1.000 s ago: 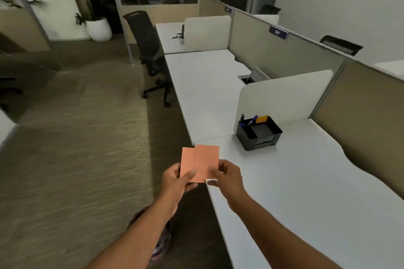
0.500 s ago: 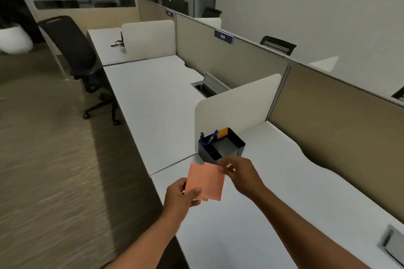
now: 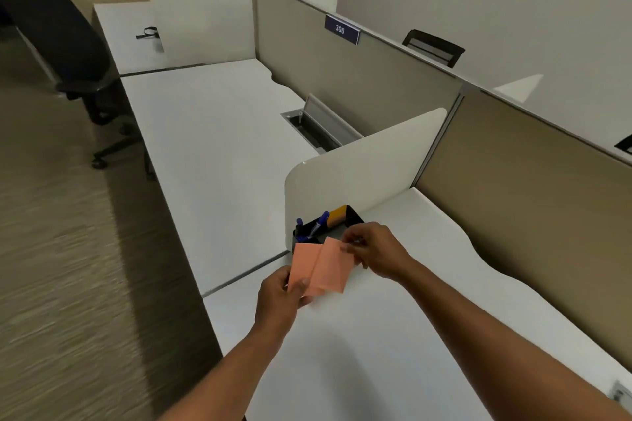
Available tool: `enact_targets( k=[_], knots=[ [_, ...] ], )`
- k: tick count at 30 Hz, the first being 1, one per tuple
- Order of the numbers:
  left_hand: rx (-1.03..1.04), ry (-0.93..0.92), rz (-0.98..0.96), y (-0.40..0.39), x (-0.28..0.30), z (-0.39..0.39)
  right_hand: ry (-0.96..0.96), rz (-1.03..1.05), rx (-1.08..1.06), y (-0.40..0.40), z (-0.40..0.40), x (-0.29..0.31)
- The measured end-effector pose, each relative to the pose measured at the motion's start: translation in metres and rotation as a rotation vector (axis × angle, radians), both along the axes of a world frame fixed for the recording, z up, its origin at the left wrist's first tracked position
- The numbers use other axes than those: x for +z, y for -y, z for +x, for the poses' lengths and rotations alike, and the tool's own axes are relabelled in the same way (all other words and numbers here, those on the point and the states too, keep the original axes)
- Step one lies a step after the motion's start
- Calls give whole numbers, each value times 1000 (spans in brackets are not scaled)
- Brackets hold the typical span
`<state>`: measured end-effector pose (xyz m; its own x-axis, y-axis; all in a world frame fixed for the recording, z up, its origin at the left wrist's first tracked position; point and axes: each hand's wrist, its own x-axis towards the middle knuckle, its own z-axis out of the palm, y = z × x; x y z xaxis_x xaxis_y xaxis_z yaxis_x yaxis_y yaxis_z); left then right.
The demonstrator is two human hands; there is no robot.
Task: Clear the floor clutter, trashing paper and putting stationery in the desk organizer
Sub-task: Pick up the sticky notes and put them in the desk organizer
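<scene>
Two orange sticky notes (image 3: 321, 267) are pinched by the left hand (image 3: 278, 297) and right hand (image 3: 374, 251), just before the black desk organizer (image 3: 352, 217).

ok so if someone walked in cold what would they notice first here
Most likely the salmon-pink sticky notes, pinched by the left hand at the bottom corner and the right hand at the top, over the white desk. Just behind them a black desk organizer sits against the white divider panel, with blue pens and something orange in it. Further back, a black office chair stands at the far left.
</scene>
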<state>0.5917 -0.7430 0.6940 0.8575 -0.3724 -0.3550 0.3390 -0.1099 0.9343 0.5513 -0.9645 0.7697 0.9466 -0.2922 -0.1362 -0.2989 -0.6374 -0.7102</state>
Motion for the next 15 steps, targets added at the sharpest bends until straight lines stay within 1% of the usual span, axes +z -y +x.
enact_targets(
  k=[2,5,9,12,15],
  knots=[
    [14,0,1,8,-8,9,35,18,-27,16,12,4],
    [36,-8,12,14,-20,21,105,6,-132,47,33,9],
    [65,-13,40,16,-30,36,195,-93,-213,85,61,9],
    [91,-21,46,14,-36,42,249,-193,-190,97,81,2],
    [107,-39,31,13,-40,42,229,-265,-121,98,96,-9]
  ],
)
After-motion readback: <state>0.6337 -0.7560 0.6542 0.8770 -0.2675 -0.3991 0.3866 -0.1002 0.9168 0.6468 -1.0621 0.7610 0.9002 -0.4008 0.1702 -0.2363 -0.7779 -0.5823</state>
